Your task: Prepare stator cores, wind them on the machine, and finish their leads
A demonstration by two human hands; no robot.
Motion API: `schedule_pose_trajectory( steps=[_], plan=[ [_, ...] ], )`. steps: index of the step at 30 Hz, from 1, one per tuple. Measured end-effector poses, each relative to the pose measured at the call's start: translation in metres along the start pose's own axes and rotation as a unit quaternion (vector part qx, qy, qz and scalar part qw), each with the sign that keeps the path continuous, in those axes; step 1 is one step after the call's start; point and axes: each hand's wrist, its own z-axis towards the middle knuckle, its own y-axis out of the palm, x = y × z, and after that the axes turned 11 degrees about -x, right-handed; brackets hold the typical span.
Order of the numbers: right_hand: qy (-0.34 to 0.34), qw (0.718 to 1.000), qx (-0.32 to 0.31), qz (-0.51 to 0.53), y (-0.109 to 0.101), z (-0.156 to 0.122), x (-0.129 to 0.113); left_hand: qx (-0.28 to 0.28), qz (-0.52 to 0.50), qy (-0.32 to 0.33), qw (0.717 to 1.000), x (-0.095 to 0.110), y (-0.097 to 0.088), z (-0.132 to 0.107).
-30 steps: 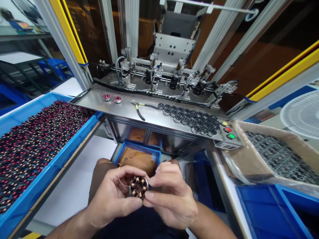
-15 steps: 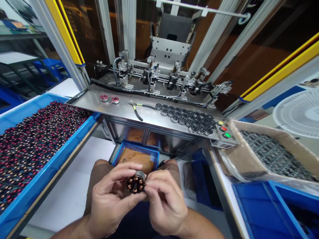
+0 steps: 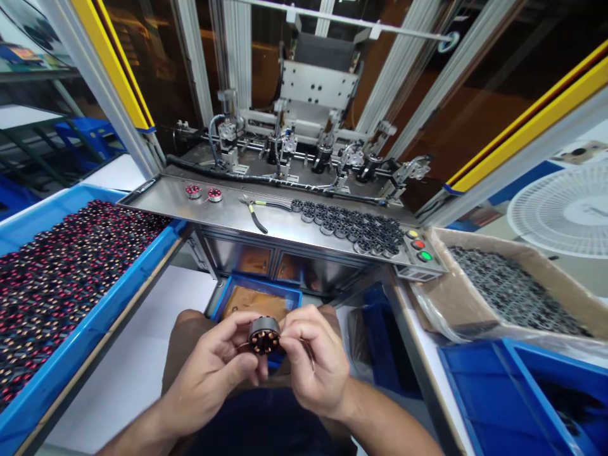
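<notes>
A small round stator [image 3: 264, 335] with copper windings sits between both hands, low in the middle of the view, above my lap. My left hand [image 3: 216, 367] grips its left side with thumb and fingers. My right hand [image 3: 311, 361] pinches its right edge, and a thin copper wire curls by its fingers. Just beyond the hands lies a small blue bin [image 3: 237, 288] with brownish scrap in it.
A big blue tray [image 3: 99, 316] of red-wound stators fills the left. On the steel shelf [image 3: 237, 218] lie two red stators [image 3: 203, 193], cutters [image 3: 254, 212], several black stator cores [image 3: 351, 227] and three coloured buttons [image 3: 418, 244]. A carton of black cores [image 3: 513, 291] and blue bins [image 3: 479, 392] stand right.
The hands drew the stator slightly up and turned it, so more of its side shows. The right hand's fingers shifted along its edge. The view tilted a little downward.
</notes>
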Motion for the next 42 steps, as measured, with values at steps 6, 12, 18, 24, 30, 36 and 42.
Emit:
schedule_pose_trajectory(
  steps=[6, 12, 18, 24, 30, 36, 42],
  plan=[
    [-0.022, 0.999, -0.037, -0.026, -0.005, 0.001, 0.000, 0.023, -0.009, -0.012, 1.000, -0.002, 0.001, 0.000],
    [-0.012, 0.999, -0.035, -0.037, -0.010, 0.003, -0.008, -0.020, -0.069, 0.022, 0.997, -0.007, -0.005, -0.002],
    [0.028, 1.000, 0.006, 0.004, -0.008, 0.006, -0.011, 0.001, -0.063, 0.069, 0.996, -0.007, -0.010, -0.005],
    [0.013, 0.999, -0.019, 0.027, -0.011, 0.007, -0.009, 0.030, -0.107, 0.125, 0.986, -0.006, -0.003, 0.000],
    [-0.049, 0.996, -0.060, -0.034, -0.020, 0.005, -0.009, -0.044, -0.089, -0.012, 0.995, -0.006, -0.002, 0.003],
    [-0.046, 0.994, -0.071, -0.075, -0.022, 0.005, -0.012, -0.054, -0.073, -0.046, 0.995, -0.002, 0.001, 0.001],
    [-0.003, 0.998, -0.039, -0.039, -0.016, 0.003, -0.015, -0.030, -0.044, 0.011, 0.999, -0.002, 0.004, 0.001]
  ],
)
